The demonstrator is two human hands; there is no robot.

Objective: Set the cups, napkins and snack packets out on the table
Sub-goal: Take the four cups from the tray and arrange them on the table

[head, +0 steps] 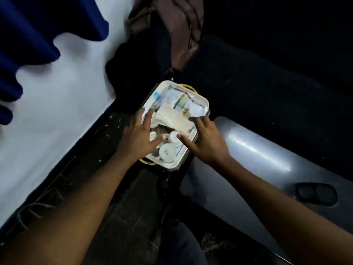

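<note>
A white rectangular tray [202,98] sits low in the middle of the head view, on something dark with yellow handles. Snack packets [176,97] lie at its far end, a folded pile of pale napkins [172,117] in the middle, and white cups [168,152] on their sides at the near end. My left hand [137,138] hovers over the tray's left side, fingers spread, fingertips near the cups. My right hand [204,142] is over the right side, fingers apart, thumb by a cup and a finger near the far packet. Neither hand grips anything.
A grey rounded table surface [267,161] lies to the right of the tray, with a dark object [317,194] on it. A white wall [57,111] and blue curtain [28,35] are on the left. Brown cloth [179,31] hangs beyond the tray. The floor is dark.
</note>
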